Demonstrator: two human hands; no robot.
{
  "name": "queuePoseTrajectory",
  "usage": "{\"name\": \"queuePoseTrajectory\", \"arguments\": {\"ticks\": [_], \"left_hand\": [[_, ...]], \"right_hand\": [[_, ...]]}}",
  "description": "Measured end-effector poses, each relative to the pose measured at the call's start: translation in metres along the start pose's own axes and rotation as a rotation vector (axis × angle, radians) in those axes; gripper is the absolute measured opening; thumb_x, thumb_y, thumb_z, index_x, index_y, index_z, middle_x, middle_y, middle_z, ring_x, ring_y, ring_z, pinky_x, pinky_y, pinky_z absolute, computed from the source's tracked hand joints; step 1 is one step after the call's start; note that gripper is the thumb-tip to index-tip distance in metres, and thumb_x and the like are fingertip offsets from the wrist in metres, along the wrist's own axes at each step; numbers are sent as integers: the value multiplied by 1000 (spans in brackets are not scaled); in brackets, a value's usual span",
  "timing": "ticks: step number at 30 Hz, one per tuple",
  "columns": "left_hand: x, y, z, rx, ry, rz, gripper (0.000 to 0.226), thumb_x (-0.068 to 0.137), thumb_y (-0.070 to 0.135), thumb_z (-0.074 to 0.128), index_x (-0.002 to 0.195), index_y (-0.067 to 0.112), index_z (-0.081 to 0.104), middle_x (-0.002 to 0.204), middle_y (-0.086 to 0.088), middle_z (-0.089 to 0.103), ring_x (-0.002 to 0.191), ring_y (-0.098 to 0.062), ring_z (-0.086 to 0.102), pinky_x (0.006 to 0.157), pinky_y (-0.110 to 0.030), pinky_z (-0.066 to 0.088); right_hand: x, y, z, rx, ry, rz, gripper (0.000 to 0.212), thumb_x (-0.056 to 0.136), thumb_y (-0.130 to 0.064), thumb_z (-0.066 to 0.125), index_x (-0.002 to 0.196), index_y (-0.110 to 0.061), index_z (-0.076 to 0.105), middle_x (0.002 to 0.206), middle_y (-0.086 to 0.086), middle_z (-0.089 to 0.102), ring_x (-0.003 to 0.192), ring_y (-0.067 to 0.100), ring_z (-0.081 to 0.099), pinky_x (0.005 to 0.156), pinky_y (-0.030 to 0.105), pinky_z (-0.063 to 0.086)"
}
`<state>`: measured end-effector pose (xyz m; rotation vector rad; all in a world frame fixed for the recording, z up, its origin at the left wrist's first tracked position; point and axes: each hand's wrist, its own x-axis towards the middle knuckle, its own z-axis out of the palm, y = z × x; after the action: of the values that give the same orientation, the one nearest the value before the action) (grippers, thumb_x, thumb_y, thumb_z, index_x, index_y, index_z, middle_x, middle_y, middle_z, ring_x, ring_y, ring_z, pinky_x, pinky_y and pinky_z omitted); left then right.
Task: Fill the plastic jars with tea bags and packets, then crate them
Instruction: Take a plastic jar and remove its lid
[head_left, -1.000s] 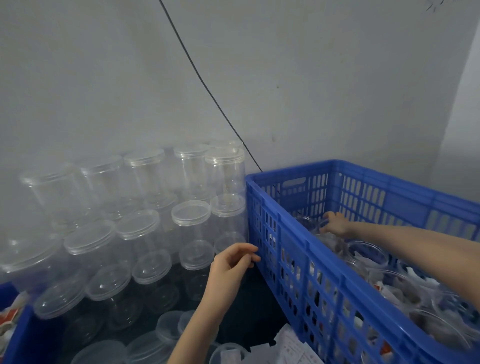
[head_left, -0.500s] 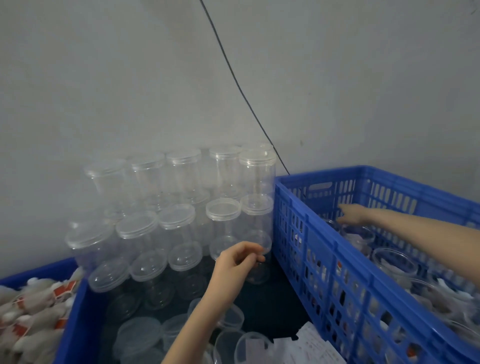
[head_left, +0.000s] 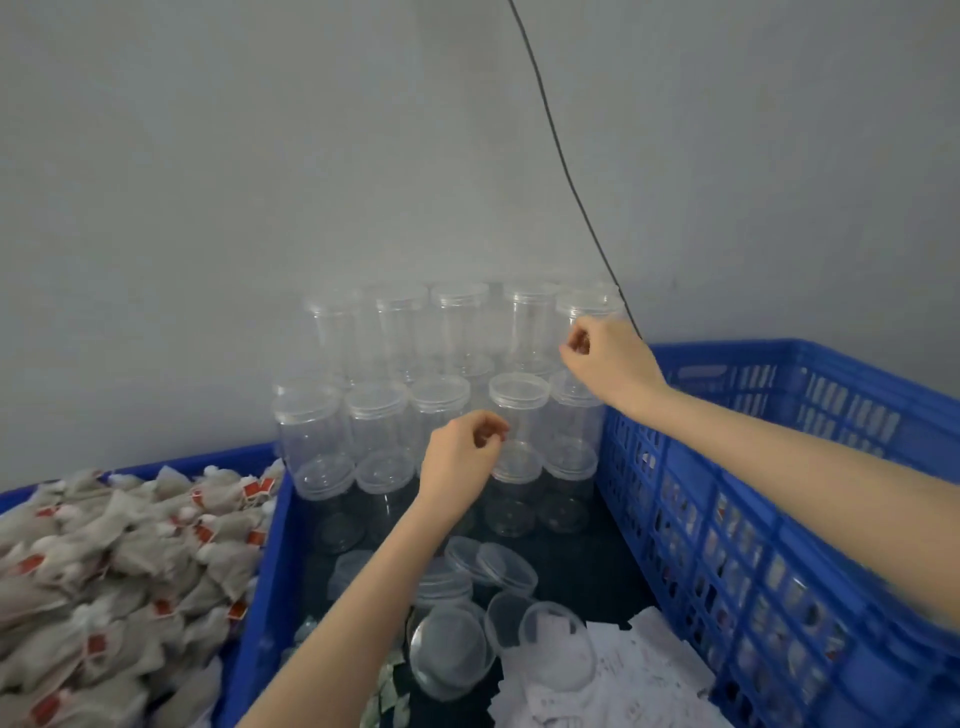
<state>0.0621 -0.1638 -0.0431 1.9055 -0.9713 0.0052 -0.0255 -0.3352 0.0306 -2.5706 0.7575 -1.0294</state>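
Stacked jars (head_left: 519, 410) stand just beyond both loosely curled hands.

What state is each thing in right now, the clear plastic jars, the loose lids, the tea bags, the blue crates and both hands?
Stacked clear plastic jars: lidded, empty, upright in tiers against the wall.
Loose clear lids: off, lying in front of the stack.
Grey tea bags: heaped in the left blue bin.
Blue slatted crate: holding filled jars.
Left hand: fingers curled, at the middle tier.
Right hand: fingers curled, at the top jar.
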Motion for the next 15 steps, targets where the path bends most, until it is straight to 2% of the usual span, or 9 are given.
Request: {"name": "queuePoseTrajectory", "arguments": {"ticks": [2, 4, 6, 9, 12, 15], "left_hand": [[-3, -5, -9, 2, -31, -17, 23, 87, 9, 54, 87, 27, 67, 86, 10, 71, 85, -7, 64, 77, -22, 51], [-8, -12, -15, 0, -41, -27, 22, 87, 8, 55, 91, 24, 69, 89, 8, 71, 87, -8, 65, 80, -22, 51], [-12, -18, -20, -10, -45, -42, 21, 88, 8, 55, 93, 22, 70, 90, 6, 72, 88, -8, 64, 82, -25, 52], [-16, -25, -24, 11, -60, -40, 21, 88, 7, 55, 94, 20, 71, 91, 5, 72, 89, -9, 65, 85, -25, 51], [-18, -28, -26, 20, -80, -28, 22, 89, 7, 55, 98, 19, 71, 89, 10, 70, 90, -7, 64, 83, -18, 49], [-20, -30, -28, 21, -104, -23, 21, 90, 9, 56, 99, 22, 70, 87, 14, 67, 89, -4, 64, 82, -17, 49]], "right_hand": [[-4, -4, 15, 33, 256, 67, 29, 87, -28, 68, 101, -11, 49, 102, 4, 52, 91, 23, 50, 70, 31, 35], [-2, -2, 26, 57, 402, 152, 59, 80, -33, 77, 118, -4, 44, 122, 12, 46, 110, 29, 44, 84, 32, 34], [5, 1, 34, 119, 403, 279, 87, 73, -39, 84, 134, 0, 35, 137, 18, 37, 124, 34, 36, 99, 36, 29], [14, 5, 47, 262, 370, 419, 109, 70, -41, 86, 147, -2, 20, 148, 21, 29, 137, 36, 29, 109, 47, 30], [21, 10, 55, 464, 311, 512, 122, 71, -39, 87, 154, -5, 4, 159, 16, 20, 146, 33, 25, 112, 50, 32], [24, 13, 63, 431, 268, 551, 118, 75, -42, 83, 155, -4, 5, 161, 15, 20, 147, 32, 25, 112, 52, 35]]}}
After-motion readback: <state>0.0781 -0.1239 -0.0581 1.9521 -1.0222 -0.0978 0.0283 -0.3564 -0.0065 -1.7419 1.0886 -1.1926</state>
